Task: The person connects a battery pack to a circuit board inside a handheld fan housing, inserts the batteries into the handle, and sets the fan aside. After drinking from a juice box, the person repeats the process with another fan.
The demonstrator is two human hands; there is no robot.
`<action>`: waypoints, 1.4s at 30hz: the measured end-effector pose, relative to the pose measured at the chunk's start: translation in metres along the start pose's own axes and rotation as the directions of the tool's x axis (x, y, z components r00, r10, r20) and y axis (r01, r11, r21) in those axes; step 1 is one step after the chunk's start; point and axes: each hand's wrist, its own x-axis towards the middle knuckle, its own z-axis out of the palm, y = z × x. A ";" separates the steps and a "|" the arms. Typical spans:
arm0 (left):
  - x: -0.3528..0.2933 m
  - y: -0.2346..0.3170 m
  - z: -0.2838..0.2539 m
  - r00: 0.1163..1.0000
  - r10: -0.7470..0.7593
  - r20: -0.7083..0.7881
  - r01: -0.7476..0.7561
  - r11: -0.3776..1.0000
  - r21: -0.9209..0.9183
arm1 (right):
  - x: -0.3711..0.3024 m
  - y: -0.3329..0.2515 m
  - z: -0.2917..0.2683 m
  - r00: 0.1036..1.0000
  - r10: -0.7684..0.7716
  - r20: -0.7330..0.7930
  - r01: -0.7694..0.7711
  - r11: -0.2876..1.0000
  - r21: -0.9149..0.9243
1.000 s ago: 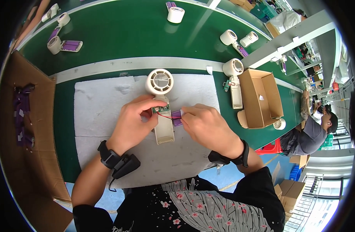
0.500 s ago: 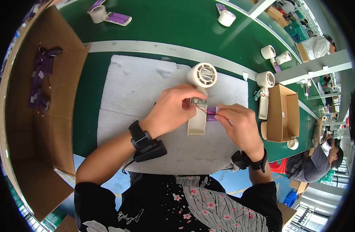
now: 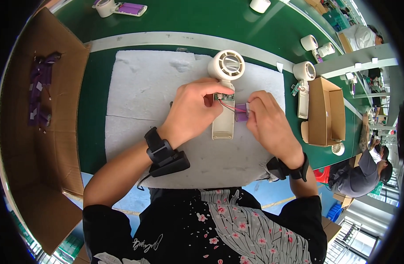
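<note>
A cream handheld fan (image 3: 223, 130) lies with its round head away from me and its handle toward me, the handle shell open. My left hand (image 3: 192, 108) grips it near the neck, thumb and forefinger at a small green circuit board (image 3: 225, 97) in the shell. Thin red wires (image 3: 229, 107) run from the board to a purple battery pack (image 3: 241, 115) just right of the handle. My right hand (image 3: 271, 125) pinches the pack's right end, where a whitish patch shows. Fingers partly hide the board and the pack.
A grey foam mat (image 3: 140, 97) lies under the work on the green table. To the left stands a large cardboard box (image 3: 65, 145) holding purple battery packs (image 3: 40, 90). On the right are a smaller cardboard box (image 3: 318, 116) and another opened fan (image 3: 303, 94). More fans lie beyond a pale rail (image 3: 153, 38).
The whole view has shifted, so the bench sits higher in the picture. My right hand's fingers have closed further over the battery pack's end. The left hand keeps its hold on the fan.
</note>
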 end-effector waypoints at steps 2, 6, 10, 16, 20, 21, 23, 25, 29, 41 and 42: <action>-0.001 -0.001 0.001 1.000 -0.003 -0.006 0.003 1.000 -0.005 | -0.004 0.010 -0.007 0.993 0.097 0.062 -0.104 0.987 0.126; -0.005 -0.003 -0.003 0.999 -0.003 -0.034 0.003 1.000 0.006 | -0.025 0.053 -0.064 0.947 0.322 -0.004 -0.316 0.931 0.179; -0.001 0.002 0.001 1.000 0.013 -0.004 -0.013 1.000 0.020 | -0.067 0.124 -0.150 0.620 0.663 -0.420 -0.783 0.487 -0.386; -0.004 -0.003 -0.008 1.000 -0.028 0.003 0.028 0.999 0.031 | 0.004 0.010 -0.050 0.966 0.239 0.103 -0.252 0.958 0.135; 0.002 0.003 -0.010 0.993 -0.086 0.084 0.084 0.996 0.024 | 0.012 0.008 0.000 0.990 0.046 0.136 -0.088 0.943 0.321; 0.003 0.004 -0.010 0.992 -0.093 0.086 0.091 0.995 0.029 | 0.011 0.011 0.000 0.990 0.048 0.136 -0.090 0.940 0.330; 0.005 0.003 -0.011 0.992 -0.092 0.082 0.089 0.995 0.048 | 0.008 0.019 -0.005 0.976 0.036 0.217 -0.131 0.887 0.442; 0.006 0.004 -0.012 0.990 -0.104 0.094 0.098 0.993 0.063 | 0.004 0.025 -0.008 0.966 0.037 0.256 -0.166 0.848 0.504; 0.005 0.007 -0.017 0.991 -0.071 0.114 0.060 0.994 0.096 | 0.000 0.027 -0.010 0.865 0.103 0.491 -0.470 0.506 0.723; 0.010 0.005 -0.024 0.982 0.071 0.177 -0.120 0.950 0.288 | -0.003 0.025 -0.019 0.814 -0.224 0.536 -0.581 -0.325 0.747; 0.010 0.005 -0.025 0.981 0.086 0.173 -0.136 0.943 0.304 | 0.002 0.025 -0.023 0.761 -0.193 0.619 -0.646 -0.310 0.698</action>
